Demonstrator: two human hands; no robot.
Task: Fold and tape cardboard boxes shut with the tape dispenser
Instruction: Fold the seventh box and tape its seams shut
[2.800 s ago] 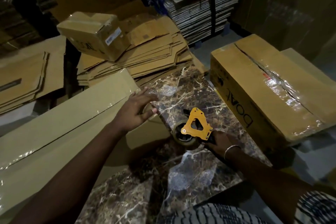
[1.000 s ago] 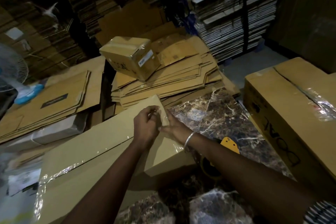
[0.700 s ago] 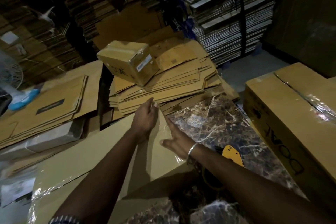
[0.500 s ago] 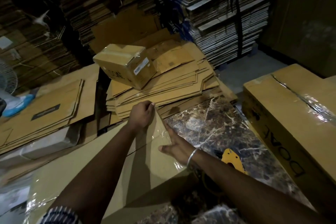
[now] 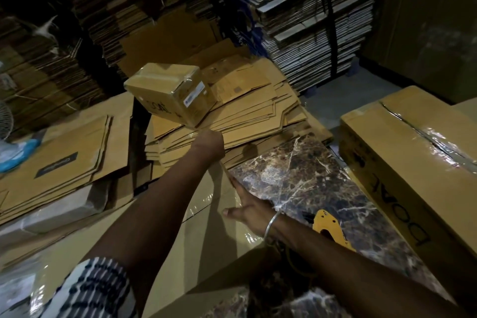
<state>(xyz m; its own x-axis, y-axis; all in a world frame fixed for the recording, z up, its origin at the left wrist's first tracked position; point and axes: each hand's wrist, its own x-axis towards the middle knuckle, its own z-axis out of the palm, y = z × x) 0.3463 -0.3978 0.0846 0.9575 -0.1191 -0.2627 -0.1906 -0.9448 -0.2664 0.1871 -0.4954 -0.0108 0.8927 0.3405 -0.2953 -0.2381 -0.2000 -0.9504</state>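
While the long cardboard box (image 5: 206,248) lies across the marbled tabletop (image 5: 309,178), both hands work its far end in the head view. The left hand (image 5: 207,146) is curled over the top far corner, apparently gripping the edge. The right hand (image 5: 245,210) lies flat, fingers straight, pressing glossy tape onto the end face. Just behind the right wrist sits the yellow tape dispenser (image 5: 329,230), untouched. I judge the box light but bulky, its walls stiff, its taped skin slick; edges and corners give the surest hold. A small taped box (image 5: 171,94) sits on a stack of flattened cartons (image 5: 247,111) beyond.
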